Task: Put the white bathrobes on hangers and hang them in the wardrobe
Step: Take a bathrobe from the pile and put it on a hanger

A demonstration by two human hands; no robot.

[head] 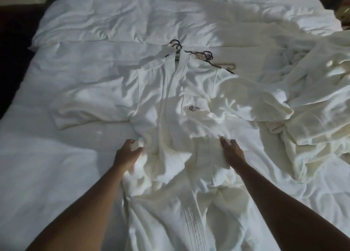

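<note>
A white bathrobe (176,103) lies spread on the bed, collar away from me, with a small dark logo on its chest. A dark hanger hook (176,44) sticks out at its collar. More hangers (217,62), dark and pale, lie just right of the collar. My left hand (128,152) grips a bunch of the robe's fabric at its waist on the left. My right hand (232,152) grips the robe's fabric at the waist on the right. A second white bathrobe (314,103) lies crumpled at the right.
The bed (56,156) with white rumpled bedding fills the view. A folded duvet (123,19) crosses the far part. Dark floor shows along the left edge (11,61). Some dark items sit at the top right corner (339,6).
</note>
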